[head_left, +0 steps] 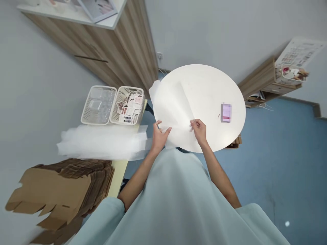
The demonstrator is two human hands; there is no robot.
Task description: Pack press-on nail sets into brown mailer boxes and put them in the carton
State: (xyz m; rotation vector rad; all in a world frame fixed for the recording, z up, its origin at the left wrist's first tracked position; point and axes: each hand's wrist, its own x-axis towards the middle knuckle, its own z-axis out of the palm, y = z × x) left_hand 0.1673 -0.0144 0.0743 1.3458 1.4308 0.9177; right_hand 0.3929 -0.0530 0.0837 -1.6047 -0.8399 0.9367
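Observation:
A thin, translucent white sheet (176, 105) lies over the left part of the round white table (209, 81), its left edge hanging past the rim. My right hand (199, 131) pinches the sheet's right edge between thumb and fingers. At the near left rim, my left hand (159, 137) is at the sheet with thumb and fingers spread apart; whether it touches the sheet is hard to tell. A small pinkish-purple item (226, 113), blurred out, rests on the right side of the table.
On a side table at left stand a white basket (87, 112) of clear plastic pieces and another (140, 117) of small cards and packets. Nearer me are stacked white translucent sheets (102, 142) and flattened cardboard boxes (61, 190). A wooden cabinet (127, 47) and a low shelf (263, 75) flank the table.

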